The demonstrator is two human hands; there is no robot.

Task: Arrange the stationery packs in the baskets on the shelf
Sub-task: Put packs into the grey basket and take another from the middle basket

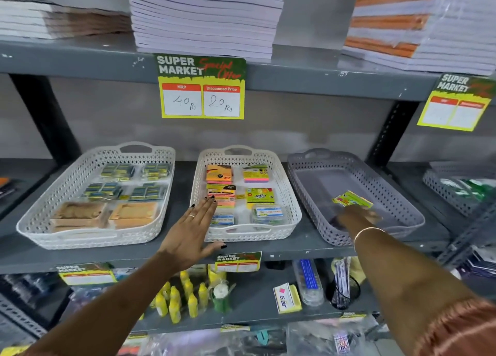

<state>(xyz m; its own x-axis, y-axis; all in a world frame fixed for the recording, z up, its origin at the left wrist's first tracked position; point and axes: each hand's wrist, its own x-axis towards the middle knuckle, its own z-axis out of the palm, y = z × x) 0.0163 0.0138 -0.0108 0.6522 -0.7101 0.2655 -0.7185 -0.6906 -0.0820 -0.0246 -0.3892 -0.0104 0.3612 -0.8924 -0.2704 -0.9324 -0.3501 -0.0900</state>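
Note:
Three perforated baskets stand on the middle shelf. The left white basket (32, 221) holds dark green packs and tan packs. The middle white basket (292, 202) holds orange, pink and green sticky-note packs. My left hand (192, 229) is flat, fingers apart, over that basket's front left corner, holding nothing. The grey basket (402, 194) on the right has otherwise nothing in it. My right hand (358, 216) reaches into it, blurred, gripping a green and yellow stationery pack (352, 199) just above the basket floor.
Paper stacks (206, 17) fill the upper shelf, with a price sign (201, 87) hanging from its edge. The lower shelf carries yellow bottles (182, 299), a boxed pack (287, 298) and a black mesh cup (342, 291). Another grey basket (456, 191) sits at far right.

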